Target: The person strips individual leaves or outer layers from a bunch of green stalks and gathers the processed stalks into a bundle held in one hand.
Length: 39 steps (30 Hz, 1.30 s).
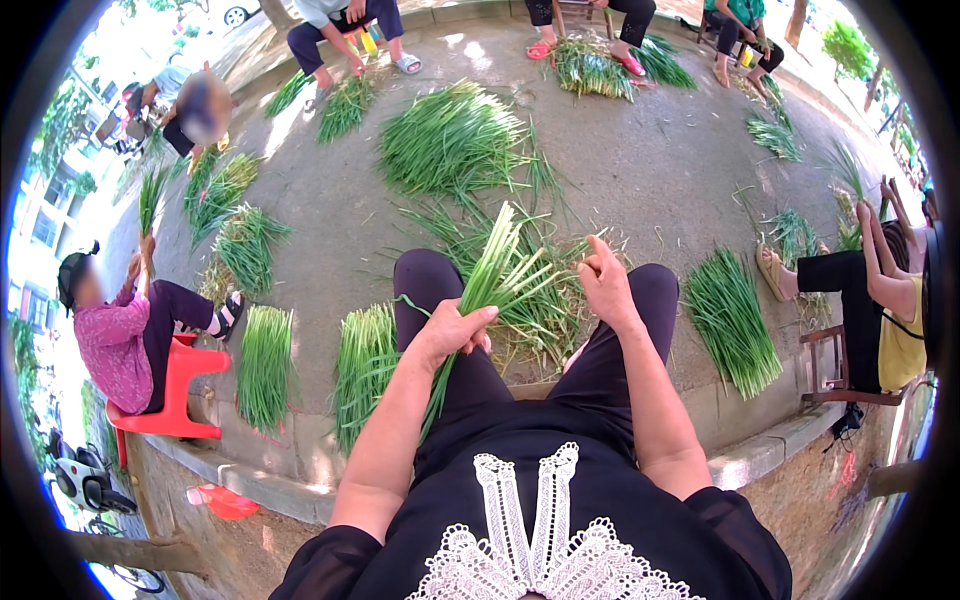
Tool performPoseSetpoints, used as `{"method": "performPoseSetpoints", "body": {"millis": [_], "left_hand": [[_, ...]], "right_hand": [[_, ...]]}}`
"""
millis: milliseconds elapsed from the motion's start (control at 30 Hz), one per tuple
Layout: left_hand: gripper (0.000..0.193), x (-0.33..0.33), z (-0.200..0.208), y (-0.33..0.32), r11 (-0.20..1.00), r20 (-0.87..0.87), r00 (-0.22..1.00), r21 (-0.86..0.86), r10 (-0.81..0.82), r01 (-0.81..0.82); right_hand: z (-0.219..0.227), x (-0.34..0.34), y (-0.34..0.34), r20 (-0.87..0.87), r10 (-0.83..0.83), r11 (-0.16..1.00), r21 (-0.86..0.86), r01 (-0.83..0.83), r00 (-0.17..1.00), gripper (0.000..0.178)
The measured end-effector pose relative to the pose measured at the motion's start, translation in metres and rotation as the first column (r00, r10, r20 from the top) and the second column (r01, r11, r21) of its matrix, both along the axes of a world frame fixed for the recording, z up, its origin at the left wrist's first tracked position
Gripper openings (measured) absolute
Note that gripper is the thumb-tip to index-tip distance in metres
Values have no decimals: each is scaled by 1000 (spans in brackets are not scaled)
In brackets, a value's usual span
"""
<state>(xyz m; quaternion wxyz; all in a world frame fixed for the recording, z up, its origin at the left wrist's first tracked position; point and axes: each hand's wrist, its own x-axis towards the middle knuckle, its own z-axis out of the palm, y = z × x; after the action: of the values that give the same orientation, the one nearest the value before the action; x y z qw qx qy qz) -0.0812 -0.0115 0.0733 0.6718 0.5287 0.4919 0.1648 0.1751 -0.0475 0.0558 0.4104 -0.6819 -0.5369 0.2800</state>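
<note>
Bunch (482, 275): in the left hand (450, 333); its pale ends (508, 232) fan out toward one o'clock, its leaves (437, 398) trail toward seven
Left hand: clamped round the bunch, thumb across the top
Right hand (607, 285): at two o'clock from the left, forefinger extended, other fingers curled; no stalk shows in it, though I cannot tell whether the tips pinch a strand
Weight: probably light, easily borne one-handed
Pale ends: likely stiff and crisp, apt to snap if bent, perhaps slick where moist
Leaves: likely soft and limp, easily creased
Hold: best round the firmer stalks just below the fan, snug without crushing; gripped by the leaves alone, stalks would probably slide
Litter (535, 340): loose strands, three o'clock from the left hand
Pile (450, 145): twelve o'clock, well apart from the bunch
</note>
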Motion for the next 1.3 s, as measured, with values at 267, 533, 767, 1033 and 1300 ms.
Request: {"method": "performPoseSetpoints", "body": {"millis": [267, 533, 767, 1033, 1300], "left_hand": [[24, 1, 3, 0, 1000, 1, 1000, -8, -9, 9], [24, 0, 3, -1, 1000, -10, 1000, -1, -5, 5], [28, 0, 2, 1, 1000, 9, 1000, -13, -24, 24], [27, -1, -2, 1, 1000, -7, 1000, 6, -28, 28], [24, 0, 3, -1, 1000, -22, 1000, 18, -20, 21]], "right_hand": [[-20, -12, 9, -415, 46, 996, -48, -73, 908, 62], [2, -25, 9, -659, 21, 979, -140, -150, 752, 64], [-22, -21, 15, -407, 70, 993, -58, -103, 911, 61], [6, -29, 12, -725, -29, 981, -152, -119, 688, 65], [-1, -37, 8, -713, -22, 994, -90, -60, 700, 64]]}}
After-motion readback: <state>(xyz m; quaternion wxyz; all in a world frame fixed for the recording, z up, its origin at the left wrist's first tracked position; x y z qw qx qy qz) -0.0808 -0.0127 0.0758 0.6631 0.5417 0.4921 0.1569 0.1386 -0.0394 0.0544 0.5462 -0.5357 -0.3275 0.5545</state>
